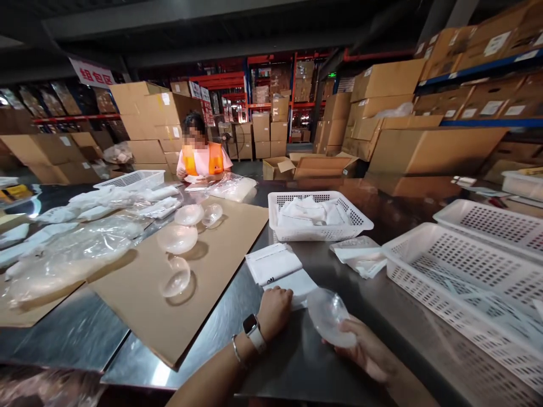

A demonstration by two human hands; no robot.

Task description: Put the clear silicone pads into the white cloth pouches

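Observation:
My right hand (367, 349) is closed round a clear, rounded silicone pad (328, 316), held just above the steel table near its front edge. My left hand (274, 311), with a watch and a bracelet on the wrist, is curled into a fist with its fingers tucked on the edge of a white folded cloth bag (280, 268) lying in front of me. What its fingers pinch is hidden. Several more clear pads (177, 238) lie on a brown cardboard sheet (169, 316) to the left.
A white basket (318, 232) with white folded bags stands behind the cloth bag. Bigger white baskets (466, 277) fill the right side. Clear plastic bags (72, 249) pile at left. A person in an orange vest (202, 159) sits across the table. Cardboard boxes and shelving surround us.

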